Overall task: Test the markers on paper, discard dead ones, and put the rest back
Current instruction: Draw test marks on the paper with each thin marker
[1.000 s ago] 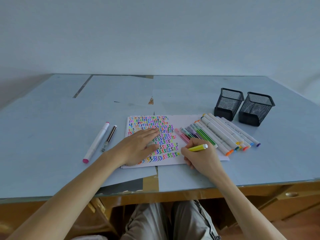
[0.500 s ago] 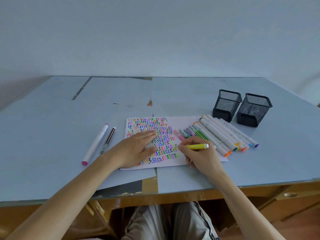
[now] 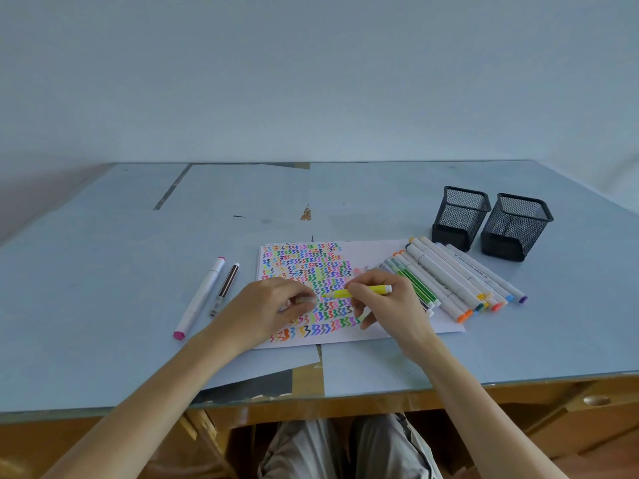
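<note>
The right hand (image 3: 387, 305) has its grip pinched on a yellow marker (image 3: 359, 292) lying level at frame centre, tip towards the left hand (image 3: 273, 305), whose grip pinches a small clear cap (image 3: 306, 300). Both hover over the scribbled paper (image 3: 377, 254) on the bench (image 3: 103, 271). Judged risk: a misaligned cap could smear ink on fingertips, or the right forearm could nudge the marker row (image 3: 460, 281) at centre right.

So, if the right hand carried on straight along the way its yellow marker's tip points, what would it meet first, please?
Probably the left hand, whose fingers pinch a small cap just beyond the yellow marker; depth is unclear.
</note>
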